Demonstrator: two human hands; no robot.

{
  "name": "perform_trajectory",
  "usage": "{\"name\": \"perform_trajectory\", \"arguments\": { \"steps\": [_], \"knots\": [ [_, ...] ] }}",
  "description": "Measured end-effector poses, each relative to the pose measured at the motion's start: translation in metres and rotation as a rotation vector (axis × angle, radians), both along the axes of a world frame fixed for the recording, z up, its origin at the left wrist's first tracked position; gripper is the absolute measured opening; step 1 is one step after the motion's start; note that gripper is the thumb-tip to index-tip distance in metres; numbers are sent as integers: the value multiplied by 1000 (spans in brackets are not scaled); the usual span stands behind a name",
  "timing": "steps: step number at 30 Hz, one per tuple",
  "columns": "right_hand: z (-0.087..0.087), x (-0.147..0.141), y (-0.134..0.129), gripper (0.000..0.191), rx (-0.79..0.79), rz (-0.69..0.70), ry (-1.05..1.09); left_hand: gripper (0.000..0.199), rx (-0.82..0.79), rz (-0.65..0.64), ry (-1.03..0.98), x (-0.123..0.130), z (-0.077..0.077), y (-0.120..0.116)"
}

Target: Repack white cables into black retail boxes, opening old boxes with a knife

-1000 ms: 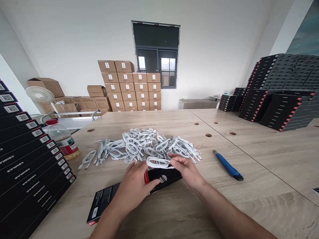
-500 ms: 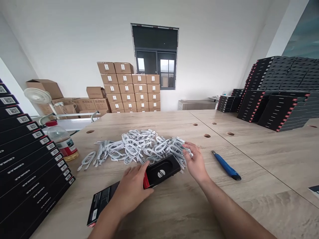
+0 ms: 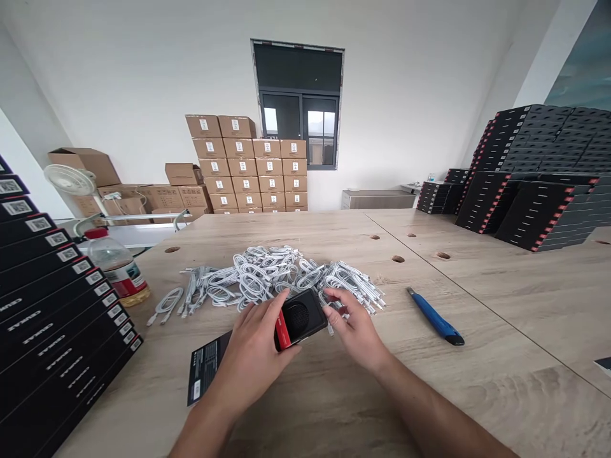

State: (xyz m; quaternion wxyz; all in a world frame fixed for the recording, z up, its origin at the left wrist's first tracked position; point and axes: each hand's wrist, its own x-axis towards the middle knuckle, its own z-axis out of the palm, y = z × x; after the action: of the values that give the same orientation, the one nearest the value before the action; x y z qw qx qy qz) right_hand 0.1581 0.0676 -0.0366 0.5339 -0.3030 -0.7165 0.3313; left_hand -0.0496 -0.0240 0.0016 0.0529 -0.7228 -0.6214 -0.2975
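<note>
My left hand is wrapped over a black box sleeve with small print and a white label on its side. Out of the sleeve's red-edged end sticks a black inner tray with a round, textured recess. My right hand has its thumb and curled fingertips at the tray's right end, closed on that edge. Right behind the box lies a pile of coiled white cables. The sleeve's middle is hidden under my left hand.
A blue utility knife lies on the wooden table at right. Stacked black boxes and a red-capped bottle stand at left. More black boxes rise at far right; cartons are stacked behind the table.
The tray has slid further into the sleeve, hiding its round white label. My right hand has moved left from the cables to the tray's end. The sleeve has shifted slightly right and away.
</note>
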Motion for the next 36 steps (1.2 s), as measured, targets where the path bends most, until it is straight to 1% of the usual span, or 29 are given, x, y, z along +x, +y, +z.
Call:
{"name": "perform_trajectory", "arguments": {
  "steps": [3, 5, 8, 10, 12, 14, 17, 19, 21, 23, 25, 28, 30, 31, 33, 34, 36],
  "knots": [
    [1, 0, -2, 34, -16, 14, 18, 86, -4, -7, -1, 2, 1, -1],
    [0, -4, -8, 40, -48, 43, 14, 89, -5, -38, -6, 7, 1, -3],
    [-1, -11, -23, 54, -106, 152, -34, 90, -8, -152, 18, 18, 1, -5],
    [0, -14, -30, 55, -145, 242, -34, 89, 8, -204, 36, 24, 1, -5],
    [3, -14, -33, 52, -212, 299, 29, 88, 45, -200, 29, 26, 1, -5],
    [5, -13, -31, 49, -291, 319, 114, 84, 95, -166, 3, 27, 3, -4],
    [9, -10, -28, 48, -330, 327, 197, 71, 196, -81, -93, 25, 7, -4],
    [10, -8, -29, 46, -285, 341, 197, 63, 294, -34, -197, 22, 10, -5],
    [12, -6, -33, 44, -189, 337, 150, 60, 394, -23, -327, 20, 12, -5],
    [12, -5, -39, 51, -65, 304, 67, 60, 467, -32, -472, 18, 13, -6],
    [12, -6, -45, 60, 48, 259, -7, 61, 496, -26, -604, 20, 12, -6],
    [13, -8, -53, 64, 192, 189, -62, 63, 463, 0, -741, 30, 7, -7],
    [14, -10, -56, 63, 282, 141, -62, 62, 420, -34, -781, 39, 2, -8],
    [15, -10, -56, 63, 318, 122, -56, 57, 396, -67, -782, 43, 1, -10],
    [16, -11, -56, 59, 353, 93, -40, 39, 347, -122, -756, 49, 0, -13],
    [16, -10, -55, 57, 354, 78, -30, 31, 333, -131, -738, 51, 0, -14],
    [17, -8, -52, 57, 347, 46, -8, 24, 330, -112, -694, 50, 2, -16]
  ]
}}
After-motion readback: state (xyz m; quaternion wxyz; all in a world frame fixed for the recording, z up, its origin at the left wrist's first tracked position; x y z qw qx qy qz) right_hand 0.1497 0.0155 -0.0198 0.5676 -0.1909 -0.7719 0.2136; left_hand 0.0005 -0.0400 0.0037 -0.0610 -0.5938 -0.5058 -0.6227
